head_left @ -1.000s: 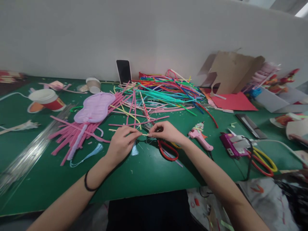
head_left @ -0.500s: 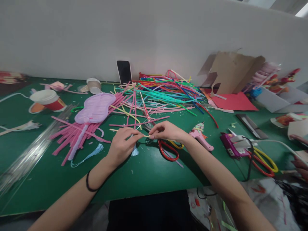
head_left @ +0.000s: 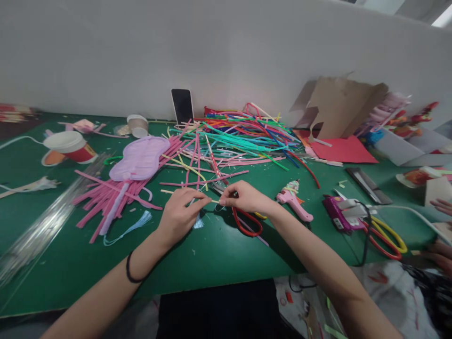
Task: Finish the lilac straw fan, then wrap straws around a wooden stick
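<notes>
A pale yellow pipe cleaner [head_left: 213,201] runs between my hands, low over the table. My left hand [head_left: 181,209] pinches it, and a piece of similar colour sticks out on that hand's far side. At its other end, the fingertips of my right hand [head_left: 242,197] are pressed together on it. A thin loop, like thread or wire, hangs by the right fingertips. Below my left fingers lies a light blue tassel [head_left: 198,221]. Scissors with red and yellow handles [head_left: 249,225] lie partly under my right hand. A lilac fan-shaped piece [head_left: 139,159] rests on pink pipe cleaners [head_left: 97,200].
Many coloured pipe cleaners [head_left: 243,136] are heaped at the back beside a leaning phone [head_left: 182,106]. A pink glue gun [head_left: 295,205], a purple power strip [head_left: 337,217] and more scissors [head_left: 388,235] lie to the right. Another person's hand [head_left: 441,207] shows at the right edge.
My right hand has shifted very slightly; both hands keep hold of the yellow pipe cleaner. At the right edge, the other person's hands have moved.
</notes>
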The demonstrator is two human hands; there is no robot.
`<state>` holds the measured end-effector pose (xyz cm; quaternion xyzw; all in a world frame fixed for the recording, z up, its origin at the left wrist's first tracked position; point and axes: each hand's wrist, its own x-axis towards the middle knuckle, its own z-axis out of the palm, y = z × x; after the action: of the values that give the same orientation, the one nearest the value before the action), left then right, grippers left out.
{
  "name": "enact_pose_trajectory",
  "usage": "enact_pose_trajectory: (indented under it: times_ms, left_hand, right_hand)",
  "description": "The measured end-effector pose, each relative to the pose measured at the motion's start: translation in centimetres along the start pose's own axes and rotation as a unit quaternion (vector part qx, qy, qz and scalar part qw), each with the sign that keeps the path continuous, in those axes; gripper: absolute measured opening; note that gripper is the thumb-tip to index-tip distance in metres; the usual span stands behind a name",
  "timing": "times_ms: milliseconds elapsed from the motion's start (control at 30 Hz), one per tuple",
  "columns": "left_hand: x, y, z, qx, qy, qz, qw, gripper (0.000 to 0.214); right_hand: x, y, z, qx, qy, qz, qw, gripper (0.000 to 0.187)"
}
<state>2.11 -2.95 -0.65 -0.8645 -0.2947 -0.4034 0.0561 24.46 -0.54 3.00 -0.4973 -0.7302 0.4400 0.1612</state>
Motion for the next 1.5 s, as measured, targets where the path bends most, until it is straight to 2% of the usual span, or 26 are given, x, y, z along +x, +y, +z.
enact_pose_trajectory:
  times_ms: [400, 1500]
  left_hand:
    - [0.08, -0.03, 0.03, 0.013, 0.000, -0.003, 1.000, 0.026]
    - [-0.12, -0.29, 0.23, 0.004, -0.007, -0.005, 1.000, 0.031]
  right_hand:
    - [0.07, -0.79, 0.62, -0.039, 0.026, 0.034, 0.998, 0.009]
    - [0.18, -0.34, 0.80, -0.051, 0.039, 0.029, 0.998, 0.008]
